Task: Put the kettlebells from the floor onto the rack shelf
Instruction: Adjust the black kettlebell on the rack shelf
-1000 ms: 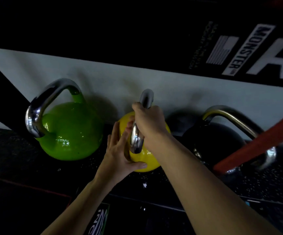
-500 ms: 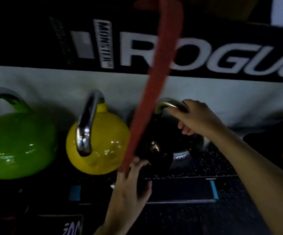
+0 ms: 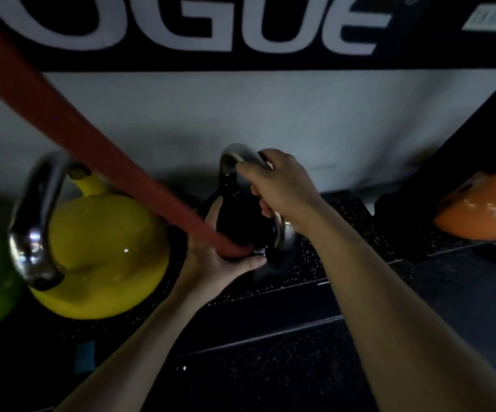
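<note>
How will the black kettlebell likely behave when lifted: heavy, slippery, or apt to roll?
Probably heavy for its size: the right hand grips the handle while the left hand supports the body of the black kettlebell. The shiny handle may be slippery. The rounded body could roll if set down tilted.

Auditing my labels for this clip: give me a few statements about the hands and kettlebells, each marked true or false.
1. The right hand grips the black kettlebell by its handle. True.
2. The left hand hangs free, touching nothing. False: it touches the black kettlebell's body.
3. An orange kettlebell sits right of the black one. True.
4. The red band passes behind the kettlebells. False: it crosses in front of them.
</note>
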Action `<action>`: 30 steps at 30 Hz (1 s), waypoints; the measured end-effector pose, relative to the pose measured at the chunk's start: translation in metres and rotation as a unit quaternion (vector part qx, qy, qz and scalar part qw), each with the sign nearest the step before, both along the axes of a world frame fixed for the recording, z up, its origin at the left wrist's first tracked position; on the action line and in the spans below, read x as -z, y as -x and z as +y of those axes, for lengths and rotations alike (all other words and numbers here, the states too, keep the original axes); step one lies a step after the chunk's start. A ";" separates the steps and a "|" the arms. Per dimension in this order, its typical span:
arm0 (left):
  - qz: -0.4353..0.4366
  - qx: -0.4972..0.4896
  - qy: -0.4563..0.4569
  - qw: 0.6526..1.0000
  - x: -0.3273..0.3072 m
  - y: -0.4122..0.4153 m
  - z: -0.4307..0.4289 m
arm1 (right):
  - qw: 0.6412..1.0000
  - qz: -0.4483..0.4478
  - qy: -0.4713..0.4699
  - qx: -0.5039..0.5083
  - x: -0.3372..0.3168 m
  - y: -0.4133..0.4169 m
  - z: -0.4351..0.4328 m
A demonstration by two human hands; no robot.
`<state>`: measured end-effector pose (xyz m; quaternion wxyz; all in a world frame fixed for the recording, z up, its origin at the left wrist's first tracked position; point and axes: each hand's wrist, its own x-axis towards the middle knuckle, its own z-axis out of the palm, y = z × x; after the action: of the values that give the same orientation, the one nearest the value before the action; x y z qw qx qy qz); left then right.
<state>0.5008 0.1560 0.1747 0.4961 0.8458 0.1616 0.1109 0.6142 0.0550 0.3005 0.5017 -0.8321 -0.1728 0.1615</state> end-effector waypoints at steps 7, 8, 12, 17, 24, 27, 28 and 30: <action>0.047 0.043 -0.017 0.998 -0.004 0.002 0.020 | 0.998 -0.010 0.035 0.057 0.001 0.011 0.014; 0.051 0.053 -0.024 0.997 -0.004 0.002 0.025 | 0.996 -0.026 0.049 0.073 0.003 0.015 0.017; 0.046 0.044 -0.034 0.997 -0.007 0.007 0.026 | 0.993 -0.044 0.069 0.086 0.000 0.022 0.018; 0.041 0.022 -0.032 0.998 -0.006 0.009 0.018 | 0.992 -0.063 0.082 0.077 -0.006 0.024 0.018; 0.020 0.018 -0.024 0.999 -0.003 0.010 0.016 | 0.985 -0.102 0.109 0.084 -0.005 0.026 0.017; 0.017 0.018 -0.031 0.999 -0.003 0.011 0.015 | 0.985 -0.112 0.102 0.087 -0.004 0.026 0.017; 0.029 0.016 -0.029 0.999 -0.004 0.010 0.015 | 0.985 -0.115 0.100 0.086 -0.004 0.026 0.017; 0.059 0.018 -0.023 0.998 -0.006 0.009 0.014 | 0.986 -0.118 0.094 0.078 -0.003 0.025 0.015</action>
<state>0.4914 0.1704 0.1803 0.4679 0.8650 0.1727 0.0559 0.5893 0.0696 0.3039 0.4088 -0.8996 -0.1490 0.0383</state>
